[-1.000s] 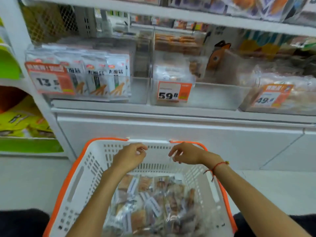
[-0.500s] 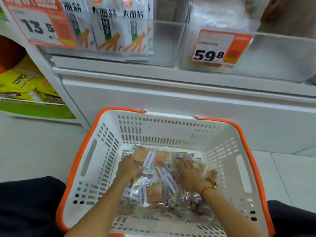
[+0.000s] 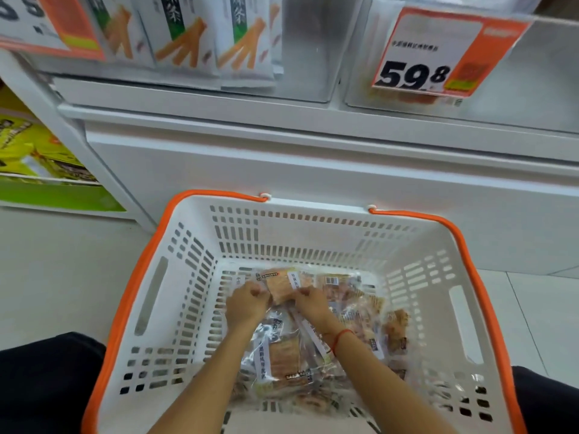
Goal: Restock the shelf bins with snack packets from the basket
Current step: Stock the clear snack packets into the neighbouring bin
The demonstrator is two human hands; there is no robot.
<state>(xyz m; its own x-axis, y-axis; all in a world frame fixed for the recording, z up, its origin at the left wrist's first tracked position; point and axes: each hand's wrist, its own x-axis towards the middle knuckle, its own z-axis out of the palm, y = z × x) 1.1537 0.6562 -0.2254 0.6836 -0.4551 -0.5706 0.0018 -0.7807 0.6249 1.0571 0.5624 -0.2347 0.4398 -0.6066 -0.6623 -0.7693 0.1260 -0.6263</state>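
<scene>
A white basket with an orange rim (image 3: pixel 147 264) sits on the floor in front of me. Several clear snack packets (image 3: pixel 279 358) with brownish contents lie piled on its bottom. My left hand (image 3: pixel 246 305) and my right hand (image 3: pixel 313 303) are both down inside the basket, fingers closed on the two sides of one snack packet (image 3: pixel 280 288) at the far end of the pile. Above, a clear shelf bin (image 3: pixel 517 76) carries an orange and white price tag (image 3: pixel 438 54) reading 59.8.
A second clear bin (image 3: pixel 307 51) at upper left holds white packets (image 3: pixel 200 36) printed with orange sticks. The white shelf base (image 3: pixel 313 164) rises right behind the basket. Yellow-green packets (image 3: pixel 28 145) fill a low shelf at left. My dark-clothed knees (image 3: pixel 47 377) flank the basket.
My hands dropped from the basket's far rim into the pile, then drew together and closed on one packet. The view tilted down and moved closer to the basket.
</scene>
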